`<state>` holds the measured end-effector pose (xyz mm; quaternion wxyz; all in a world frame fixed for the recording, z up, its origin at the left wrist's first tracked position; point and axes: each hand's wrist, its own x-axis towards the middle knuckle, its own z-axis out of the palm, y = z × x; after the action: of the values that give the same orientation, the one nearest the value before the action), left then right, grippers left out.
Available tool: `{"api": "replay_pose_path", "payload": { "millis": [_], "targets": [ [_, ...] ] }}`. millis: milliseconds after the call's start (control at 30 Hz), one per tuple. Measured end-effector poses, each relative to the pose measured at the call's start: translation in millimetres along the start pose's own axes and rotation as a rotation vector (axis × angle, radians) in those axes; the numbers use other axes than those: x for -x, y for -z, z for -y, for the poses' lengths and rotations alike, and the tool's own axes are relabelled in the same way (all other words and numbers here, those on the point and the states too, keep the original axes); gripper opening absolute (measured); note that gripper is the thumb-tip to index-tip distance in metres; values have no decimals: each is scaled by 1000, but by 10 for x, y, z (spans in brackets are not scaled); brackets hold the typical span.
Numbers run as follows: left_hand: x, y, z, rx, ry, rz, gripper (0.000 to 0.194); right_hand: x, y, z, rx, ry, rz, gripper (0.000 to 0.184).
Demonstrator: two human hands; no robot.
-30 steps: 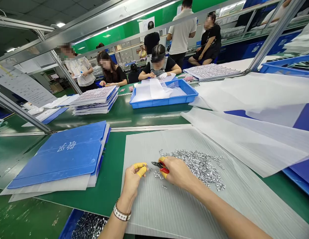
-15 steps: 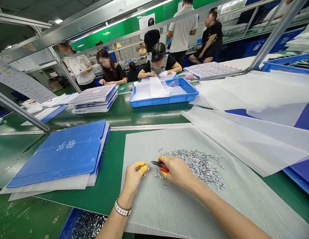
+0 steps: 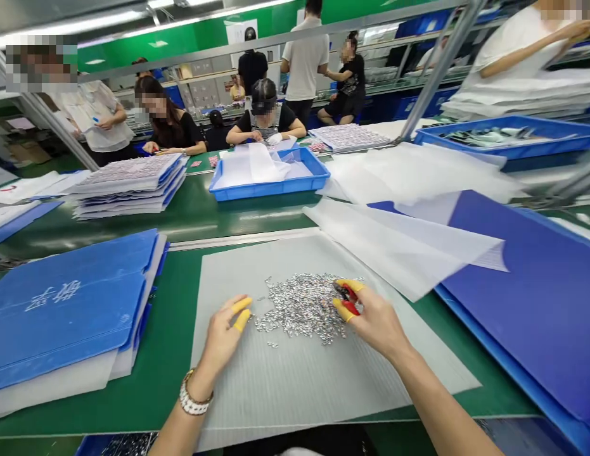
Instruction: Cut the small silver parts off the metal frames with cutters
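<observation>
A pile of small shiny metal pieces lies on a pale foam sheet. My left hand is at the pile's left edge, yellow finger cots on thumb and forefinger. Those two fingertips are apart and I see nothing between them. At the right side of the pile, my right hand is closed around red-handled cutting pliers. Its thumb and forefinger also wear yellow cots. The pliers' dark jaws point left over the pieces and partly blend with them.
Blue folders with white sheets lie at the left. A dark blue board and loose white foam sheets cover the right. Beyond are a blue tray and a stack of sheets. Several people sit or stand farther back.
The head view has turned right. My hands have moved apart, the left fingers have opened with the small pieces gone from them, and the pliers have moved to the pile's right side.
</observation>
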<state>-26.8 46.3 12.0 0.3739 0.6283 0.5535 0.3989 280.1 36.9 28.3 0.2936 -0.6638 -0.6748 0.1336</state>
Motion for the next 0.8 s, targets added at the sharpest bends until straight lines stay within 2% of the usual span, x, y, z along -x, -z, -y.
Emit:
{"api": "replay_pose_path", "payload": {
  "millis": [67,133,200,300,367,467,533,600,700,800],
  "targets": [
    [62,187,98,-167,-35,-42,31,95,192,-268,89,-95,-41,35],
    [155,430,245,-411,-21,-122,33,188,367,-499,230,-195,-29,33],
    [259,666,402,-686,89,-200,38,266,492,-664,384,-275,10,26],
    [378,858,554,-910,277,-164,36,331,537,-766,510,-340,65,20],
    [403,839,570,-892,307,-106,31,340,483,-745,499,-358,94,17],
    [341,702,510,-754,252,-70,27,316,358,-631,398,-354,147,12],
    [256,643,459,-629,262,-130,27,286,298,-533,306,-333,166,14],
    [165,658,414,-472,286,-247,30,254,278,-428,203,-290,145,16],
    [53,784,351,-271,286,-380,36,225,305,-259,30,-215,89,17],
    [-20,939,303,-226,279,-433,38,236,337,-95,-103,-160,73,18]
  ]
}}
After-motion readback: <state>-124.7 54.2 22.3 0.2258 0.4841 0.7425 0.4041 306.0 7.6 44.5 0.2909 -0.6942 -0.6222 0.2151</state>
